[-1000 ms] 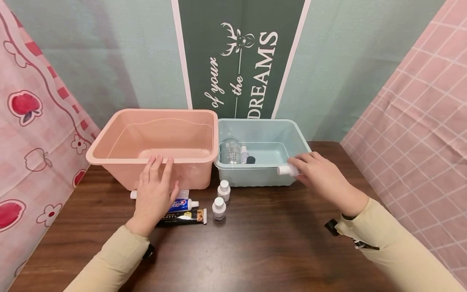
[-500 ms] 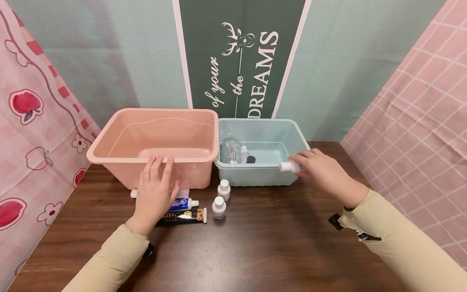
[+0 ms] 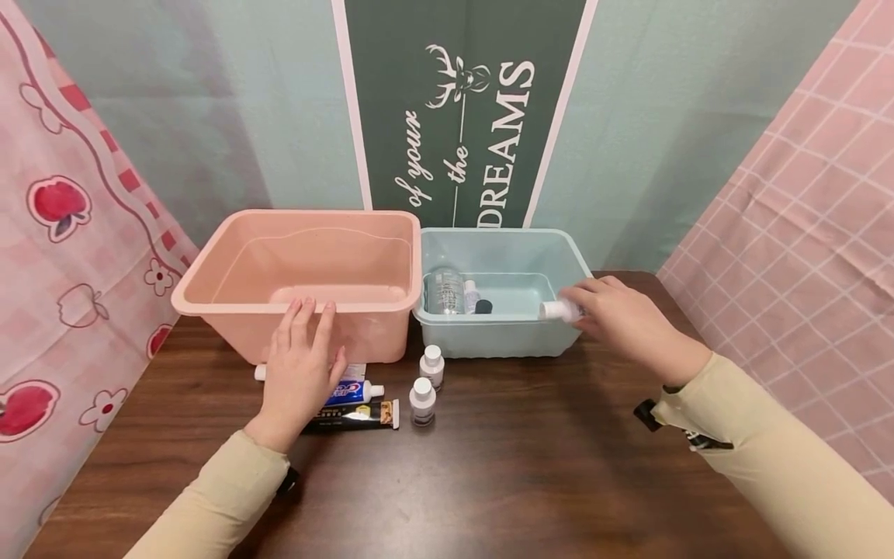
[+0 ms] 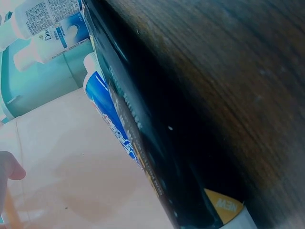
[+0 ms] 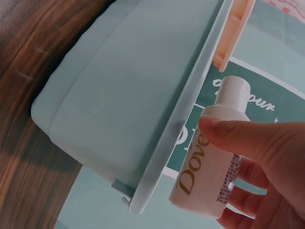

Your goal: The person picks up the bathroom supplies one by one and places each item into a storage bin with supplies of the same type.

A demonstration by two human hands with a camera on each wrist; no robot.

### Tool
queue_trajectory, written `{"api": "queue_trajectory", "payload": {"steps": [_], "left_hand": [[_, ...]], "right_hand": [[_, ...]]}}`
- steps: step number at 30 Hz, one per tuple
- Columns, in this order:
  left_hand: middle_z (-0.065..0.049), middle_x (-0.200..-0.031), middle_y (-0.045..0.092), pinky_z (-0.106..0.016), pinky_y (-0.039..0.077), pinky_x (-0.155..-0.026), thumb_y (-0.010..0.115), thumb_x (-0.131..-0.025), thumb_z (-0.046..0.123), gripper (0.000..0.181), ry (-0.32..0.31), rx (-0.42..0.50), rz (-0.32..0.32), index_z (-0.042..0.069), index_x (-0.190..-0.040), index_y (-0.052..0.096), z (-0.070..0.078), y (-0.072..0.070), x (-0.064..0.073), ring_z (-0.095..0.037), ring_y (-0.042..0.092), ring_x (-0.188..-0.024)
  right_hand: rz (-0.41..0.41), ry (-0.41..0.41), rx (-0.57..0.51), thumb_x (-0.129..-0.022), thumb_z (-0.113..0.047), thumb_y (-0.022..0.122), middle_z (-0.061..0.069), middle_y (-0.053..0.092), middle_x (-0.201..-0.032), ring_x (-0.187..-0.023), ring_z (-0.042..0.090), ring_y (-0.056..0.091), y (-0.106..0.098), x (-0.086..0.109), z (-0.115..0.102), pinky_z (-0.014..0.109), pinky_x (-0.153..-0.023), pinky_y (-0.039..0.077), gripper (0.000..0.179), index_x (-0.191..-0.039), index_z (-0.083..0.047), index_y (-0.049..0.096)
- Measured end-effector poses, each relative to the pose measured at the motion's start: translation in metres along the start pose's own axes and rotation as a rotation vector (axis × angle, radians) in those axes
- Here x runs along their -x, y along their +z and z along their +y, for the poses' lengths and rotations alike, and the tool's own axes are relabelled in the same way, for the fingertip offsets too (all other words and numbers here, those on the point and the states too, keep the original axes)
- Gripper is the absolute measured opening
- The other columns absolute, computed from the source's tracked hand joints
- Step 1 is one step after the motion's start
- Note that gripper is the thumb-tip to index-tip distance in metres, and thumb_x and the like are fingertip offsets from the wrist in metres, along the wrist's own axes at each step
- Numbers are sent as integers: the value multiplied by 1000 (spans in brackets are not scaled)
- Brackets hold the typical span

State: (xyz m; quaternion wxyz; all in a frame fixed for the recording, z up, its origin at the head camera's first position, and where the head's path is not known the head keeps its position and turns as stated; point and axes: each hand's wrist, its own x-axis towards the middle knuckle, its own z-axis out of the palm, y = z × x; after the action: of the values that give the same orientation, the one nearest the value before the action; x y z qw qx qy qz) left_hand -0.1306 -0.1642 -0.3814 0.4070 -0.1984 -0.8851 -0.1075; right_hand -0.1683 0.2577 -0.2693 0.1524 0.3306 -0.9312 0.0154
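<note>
My right hand (image 3: 625,322) pinches a small white Dove bottle (image 5: 205,157) between thumb and fingers. The bottle lies tilted, cap to the left, at the front right rim of the light blue bin (image 3: 499,339). Inside that bin are a clear bottle (image 3: 445,292), a small white bottle (image 3: 471,295) and a black cap (image 3: 483,307). My left hand (image 3: 296,373) rests with extended fingers on the front rim of the pink bin (image 3: 370,334). Below it lie a blue toothpaste tube (image 3: 347,393) and a black tube (image 3: 356,416), partly hidden by the hand.
Two small white bottles, a rear one (image 3: 432,366) and a front one (image 3: 422,401), stand on the dark wooden table (image 3: 489,473). Another tube's white cap (image 3: 261,373) shows left of my left hand. Curtains hang behind and on both sides.
My right hand has lifted the Dove bottle slightly, up along the blue bin's front rim. The left hand stays on the pink bin's rim.
</note>
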Motion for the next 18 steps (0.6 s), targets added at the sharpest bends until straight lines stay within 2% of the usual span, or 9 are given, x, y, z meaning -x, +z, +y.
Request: {"api": "queue_trajectory", "payload": {"steps": [8,14,18], "left_hand": [[-32,-131,39,-59,32,-96,57,-77,22,62,-1,-3,25,-1,-134,44,1,1,0,-44,29,-130],[-32,-131,37,-59,32,-96,56,-79,23,62,-3,-11,-3,0,-135,43,0,0,0,-46,31,-127],[-32,-131,38,-59,33,-95,59,-77,21,64,-4,-17,-3,-1,-135,43,1,-2,1,-46,32,-127]], "right_hand": [[-18,13,-2,-68,-4,79,12,64,-101,-89,32,56,-4,-4,4,45,-72,49,43,-109,-4,65],[-31,27,-17,-70,-4,78,12,65,-101,-86,32,56,-7,-6,7,45,-70,48,42,-110,-5,64],[-49,23,-14,-70,-5,78,14,64,-101,-86,32,57,-7,-8,9,46,-70,49,42,-110,-5,64]]}}
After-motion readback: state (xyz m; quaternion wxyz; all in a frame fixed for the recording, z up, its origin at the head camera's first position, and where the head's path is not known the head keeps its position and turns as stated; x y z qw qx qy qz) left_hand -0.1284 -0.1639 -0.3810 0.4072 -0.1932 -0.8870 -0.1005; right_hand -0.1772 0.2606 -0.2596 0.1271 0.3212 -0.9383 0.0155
